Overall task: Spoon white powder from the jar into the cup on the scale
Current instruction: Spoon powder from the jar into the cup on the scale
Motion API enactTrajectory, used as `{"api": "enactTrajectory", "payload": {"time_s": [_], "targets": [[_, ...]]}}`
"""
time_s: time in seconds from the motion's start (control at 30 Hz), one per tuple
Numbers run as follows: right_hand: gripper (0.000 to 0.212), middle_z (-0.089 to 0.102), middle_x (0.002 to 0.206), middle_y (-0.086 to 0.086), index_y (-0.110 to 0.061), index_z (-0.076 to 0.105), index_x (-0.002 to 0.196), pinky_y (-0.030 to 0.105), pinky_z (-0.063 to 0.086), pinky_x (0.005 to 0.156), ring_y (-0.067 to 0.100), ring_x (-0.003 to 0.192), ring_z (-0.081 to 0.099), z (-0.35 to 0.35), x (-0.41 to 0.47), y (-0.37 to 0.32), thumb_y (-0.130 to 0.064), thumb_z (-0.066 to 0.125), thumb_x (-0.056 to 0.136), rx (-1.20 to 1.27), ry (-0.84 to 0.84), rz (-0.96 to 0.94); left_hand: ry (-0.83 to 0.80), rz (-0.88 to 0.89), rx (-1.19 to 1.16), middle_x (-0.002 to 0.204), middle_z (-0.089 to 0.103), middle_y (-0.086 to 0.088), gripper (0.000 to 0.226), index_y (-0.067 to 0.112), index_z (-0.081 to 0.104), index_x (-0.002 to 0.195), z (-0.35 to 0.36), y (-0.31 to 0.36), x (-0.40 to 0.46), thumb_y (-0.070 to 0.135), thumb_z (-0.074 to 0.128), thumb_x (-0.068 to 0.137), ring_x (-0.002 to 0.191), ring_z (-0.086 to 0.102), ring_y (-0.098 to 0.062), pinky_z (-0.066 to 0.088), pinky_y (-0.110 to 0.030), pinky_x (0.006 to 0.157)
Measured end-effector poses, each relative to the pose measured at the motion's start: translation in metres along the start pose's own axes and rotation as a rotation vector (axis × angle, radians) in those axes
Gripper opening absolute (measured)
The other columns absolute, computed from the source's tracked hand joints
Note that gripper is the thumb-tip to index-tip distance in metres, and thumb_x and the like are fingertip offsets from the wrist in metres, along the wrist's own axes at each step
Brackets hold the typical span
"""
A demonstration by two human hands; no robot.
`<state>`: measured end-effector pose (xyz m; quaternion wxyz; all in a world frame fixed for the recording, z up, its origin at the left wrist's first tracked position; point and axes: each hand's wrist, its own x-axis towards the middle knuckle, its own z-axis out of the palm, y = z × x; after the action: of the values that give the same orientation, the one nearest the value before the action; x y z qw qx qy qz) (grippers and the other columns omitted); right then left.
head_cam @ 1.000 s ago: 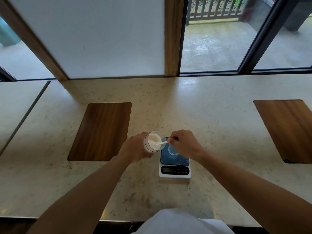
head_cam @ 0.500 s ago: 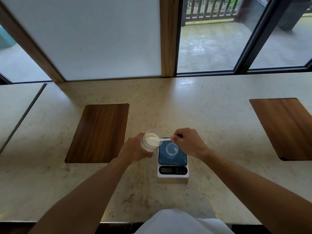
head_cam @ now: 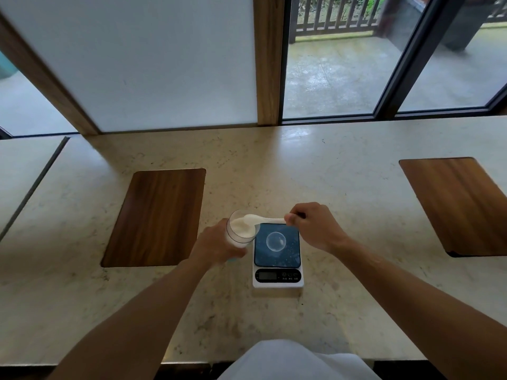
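My left hand [head_cam: 216, 246] grips a clear jar [head_cam: 241, 230] holding white powder, tilted toward the right just left of the scale. My right hand [head_cam: 312, 227] pinches the handle of a white spoon [head_cam: 263, 220]; the spoon's bowl lies over the jar's mouth at the powder. A small clear cup [head_cam: 276, 241] stands in the middle of the dark platform of a white digital scale [head_cam: 277, 278]. The cup looks empty.
The scale sits on a pale stone counter [head_cam: 343, 187] in front of windows. A wooden board [head_cam: 156, 218] is set into the counter at left, another wooden board [head_cam: 463, 204] at right. A seam [head_cam: 33, 187] divides the counter at far left.
My right hand has drawn back to the right, uncovering the cup. The spoon's bowl now lies higher at the jar's mouth. The jar stays in my left hand.
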<state>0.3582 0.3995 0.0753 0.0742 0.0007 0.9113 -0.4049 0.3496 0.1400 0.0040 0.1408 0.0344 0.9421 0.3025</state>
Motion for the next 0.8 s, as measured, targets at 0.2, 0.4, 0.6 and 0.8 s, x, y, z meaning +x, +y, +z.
{"api": "enactTrajectory", "payload": {"time_s": [0.2,0.4,0.6,0.8], "targets": [[0.022,0.063,0.064,-0.005,-0.014,0.074,0.081,0.022,0.037,0.052,0.01,0.057,0.052,-0.013,-0.007,0.013,-0.022,0.06,0.096,0.0,0.041,0.008,0.008,-0.045,-0.033,0.119,0.07,0.006,0.083,0.027,0.054,0.134,-0.004,-0.006,-0.005,0.048,0.089,0.062,0.104,0.066,-0.018,0.055,-0.038,0.095],[0.025,0.062,0.068,-0.009,-0.008,0.074,0.084,0.02,0.035,0.054,0.004,0.062,0.054,-0.009,-0.012,0.038,-0.021,0.058,0.098,-0.041,0.038,0.058,0.031,-0.104,-0.085,0.115,0.071,0.006,0.084,0.028,0.058,0.128,-0.006,-0.015,-0.012,0.055,0.087,0.054,0.102,0.067,-0.019,0.056,-0.043,0.093],[0.023,0.06,0.058,-0.008,-0.015,0.072,0.078,0.021,0.033,0.047,0.007,0.049,0.048,0.006,-0.017,0.067,-0.022,0.06,0.096,-0.081,0.017,0.133,0.02,-0.103,-0.12,0.116,0.07,0.008,0.088,0.03,0.057,0.129,-0.006,-0.021,-0.019,0.061,0.084,0.051,0.104,0.066,-0.017,0.056,-0.043,0.094],[0.023,0.06,0.063,-0.007,-0.013,0.073,0.08,0.023,0.034,0.05,0.008,0.055,0.052,0.024,-0.018,0.08,-0.022,0.059,0.096,-0.101,0.008,0.177,0.037,-0.093,-0.144,0.114,0.07,0.012,0.084,0.033,0.058,0.128,-0.003,-0.023,-0.022,0.059,0.085,0.053,0.102,0.067,-0.015,0.056,-0.039,0.093]]}}
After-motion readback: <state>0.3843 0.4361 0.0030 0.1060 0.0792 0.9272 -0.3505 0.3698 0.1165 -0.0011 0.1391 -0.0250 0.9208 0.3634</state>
